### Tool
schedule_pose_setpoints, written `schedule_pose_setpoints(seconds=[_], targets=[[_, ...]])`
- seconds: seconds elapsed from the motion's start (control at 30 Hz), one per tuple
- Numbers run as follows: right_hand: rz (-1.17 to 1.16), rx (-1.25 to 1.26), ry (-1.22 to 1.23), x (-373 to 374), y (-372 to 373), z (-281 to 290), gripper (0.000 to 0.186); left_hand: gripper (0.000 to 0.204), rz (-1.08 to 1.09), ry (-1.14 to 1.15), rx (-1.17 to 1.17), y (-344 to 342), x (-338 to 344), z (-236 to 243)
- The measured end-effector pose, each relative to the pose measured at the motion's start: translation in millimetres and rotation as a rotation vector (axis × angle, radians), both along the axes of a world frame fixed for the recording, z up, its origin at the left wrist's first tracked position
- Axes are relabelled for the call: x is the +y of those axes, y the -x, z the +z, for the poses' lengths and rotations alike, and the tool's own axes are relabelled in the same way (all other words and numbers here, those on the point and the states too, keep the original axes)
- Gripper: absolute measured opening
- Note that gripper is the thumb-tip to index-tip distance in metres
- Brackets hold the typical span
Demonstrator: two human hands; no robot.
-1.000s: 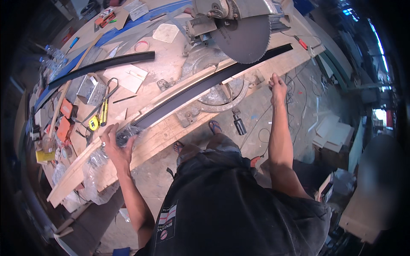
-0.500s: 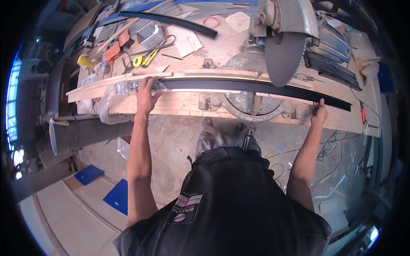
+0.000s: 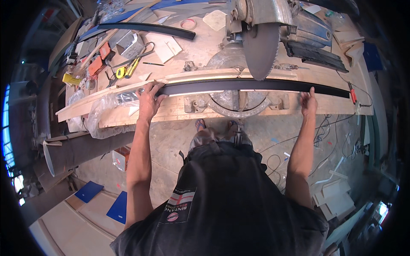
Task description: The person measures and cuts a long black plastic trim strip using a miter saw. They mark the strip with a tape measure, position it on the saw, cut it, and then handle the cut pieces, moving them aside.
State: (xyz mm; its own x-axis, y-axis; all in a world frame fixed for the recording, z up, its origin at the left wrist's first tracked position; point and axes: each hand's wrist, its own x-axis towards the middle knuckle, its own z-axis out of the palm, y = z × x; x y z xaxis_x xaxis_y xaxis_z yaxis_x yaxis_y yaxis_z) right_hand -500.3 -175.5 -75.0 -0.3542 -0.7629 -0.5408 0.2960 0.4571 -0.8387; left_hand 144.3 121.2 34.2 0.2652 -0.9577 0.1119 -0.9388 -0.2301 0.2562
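A long black strip of profile [image 3: 205, 86] lies across the bed of a mitre saw [image 3: 239, 102], along a wooden fence [image 3: 192, 77]. My left hand [image 3: 148, 100] is closed around its left end, fingers over the top and thumb at the near edge. Crumpled clear plastic wrap [image 3: 104, 115] lies just left of that hand. Farther right, my right hand [image 3: 308, 102] pinches the strip's near edge, with some fingers curled out of sight. Above and behind the strip hangs the toothed saw blade [image 3: 262, 51], raised clear of it.
A red-handled tool [image 3: 353, 94] lies by the strip's right end. Behind the fence are a yellow tape measure [image 3: 121, 72], orange boxes [image 3: 97, 66], a metal box [image 3: 130, 45] and another dark strip [image 3: 147, 29]. Cables [image 3: 320, 132] trail on the floor at right.
The black strip has slid right across the saw bed, its right end now closer to the red-handled tool. Both hands moved along with it, and its left end is farther from the plastic.
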Motion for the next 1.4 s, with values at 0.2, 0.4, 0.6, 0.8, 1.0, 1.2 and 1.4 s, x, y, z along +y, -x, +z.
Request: schedule_pose_setpoints(seconds=[0.2, 0.4, 0.6, 0.8, 1.0, 1.2, 1.4], targets=[[-0.096, 0.031, 0.022, -0.8, -32.8, 4.9, 0.033, 0.061, -0.036, 0.091, 0.046, -4.0, -5.0, -12.4], [-0.200, 0.047, -0.003, -18.8, -25.1, 5.5, 0.033, 0.071, -0.013, 0.200, 0.059, 6.7, -13.3, -22.8], [-0.222, 0.112, 0.018, -34.1, -8.3, 4.2, 0.037, 0.080, 0.033, 0.181, 0.030, 26.1, -24.3, -22.5], [-0.246, 0.128, 0.021, -39.2, 13.1, 1.5, 0.032, 0.078, 0.054, 0.191, -0.004, 43.1, -31.3, -24.9], [-0.247, 0.113, 0.036, -47.6, 19.5, 1.3, 0.033, 0.083, 0.028, 0.119, -0.027, 50.1, -40.1, -25.7], [-0.244, 0.109, 0.060, -54.6, 17.6, -3.8, 0.031, 0.084, 0.037, 0.076, -0.025, 50.3, -42.6, -24.3], [-0.221, 0.110, 0.066, -52.5, 18.0, -4.8, 0.032, 0.083, 0.032, 0.094, -0.054, 51.8, -43.9, -25.2]])
